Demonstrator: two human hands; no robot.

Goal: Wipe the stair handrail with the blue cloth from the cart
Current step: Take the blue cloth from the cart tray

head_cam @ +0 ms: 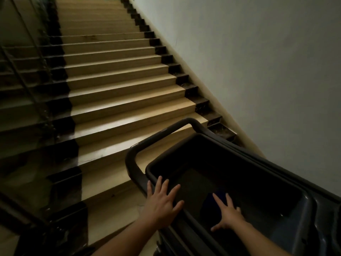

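At the foot of the stairs [120,89], your hands meet the cart [239,150].
Your left hand [162,202] lies spread flat on its rim; your right hand [228,216], fingers straight and empty, hovers over the blue cloth [210,206] inside.

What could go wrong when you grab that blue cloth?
The cart could shift, since the left hand rests on its rim. The blue cloth lies low in a dark bin, so the right hand might fumble it. The handrail is across dim stairs; a trip seems possible.
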